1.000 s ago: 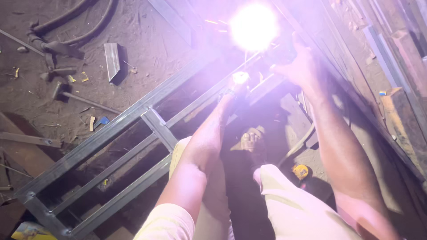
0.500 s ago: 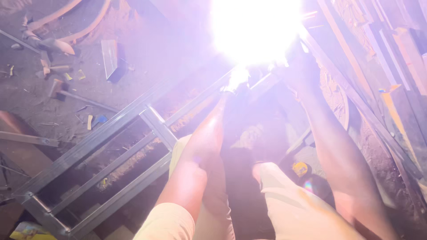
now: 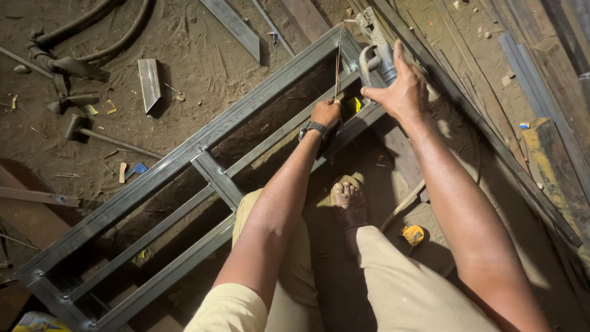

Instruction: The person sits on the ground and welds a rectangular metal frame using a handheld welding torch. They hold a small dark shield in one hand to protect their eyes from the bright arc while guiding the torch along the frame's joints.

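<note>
While the long steel frame (image 3: pixel 184 157) lies flat on the dirt floor (image 3: pixel 184 55) across the person's knees, the right hand (image 3: pixel 399 92) has its grip closed round the grey clamp (image 3: pixel 378 52) standing on the frame's far rail, and the left hand (image 3: pixel 326 112), watch at the wrist, pinches the lower end of a thin welding rod (image 3: pixel 337 61) that rises upright from the inner bar. With the sandalled foot (image 3: pixel 349 197) just beside the joint and both hands bare, I judge hot metal could burn skin, or a slipping clamp could shift the rails.
</note>
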